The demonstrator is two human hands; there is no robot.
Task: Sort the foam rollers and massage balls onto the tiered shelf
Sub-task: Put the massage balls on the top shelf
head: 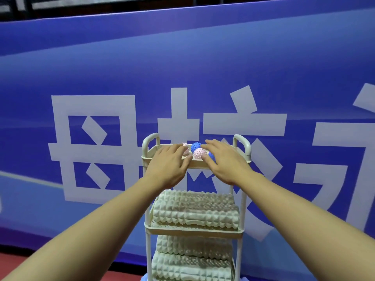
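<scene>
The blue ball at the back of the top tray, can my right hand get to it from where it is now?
Probably yes. The right hand hovers open over the top tray, fingertips beside the blue ball, with nothing covering it from above.

I am facing a wide blue banner (121,63) carrying big white characters (95,147), a strip of red floor (30,260) is showing beneath it, dark structure (101,5) above

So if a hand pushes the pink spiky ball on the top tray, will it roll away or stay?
The pink spiky ball is round, so it would probably roll, though its nubs may slow it. The top tray has a raised rim, which likely keeps it in. The blue ball sits close and may block it.
</scene>
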